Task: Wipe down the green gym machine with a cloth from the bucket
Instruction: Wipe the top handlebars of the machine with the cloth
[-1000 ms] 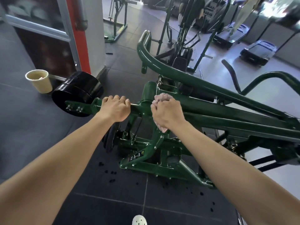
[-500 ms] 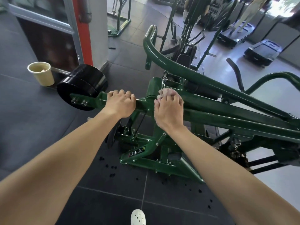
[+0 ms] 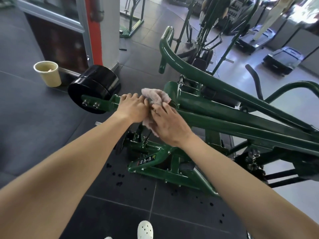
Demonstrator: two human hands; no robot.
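The green gym machine fills the middle and right of the view, its horizontal bar ending in a black round weight at the left. A pale pink cloth is draped over that bar near the pivot. My left hand grips the bar and touches the cloth's left edge. My right hand presses on the cloth from the near side, fingers spread over it. A yellow bucket stands on the floor at the left, with something pale inside.
A red and white pillar stands behind the weight. More gym machines and treadmills fill the back right, where a person stands. Dark spots dot the floor tiles by the machine base. My white shoe shows at the bottom.
My right hand has opened from a fist bunched on the cloth to spread fingers, moving left until it meets my left hand. The cloth has unfolded and spread over the bar.
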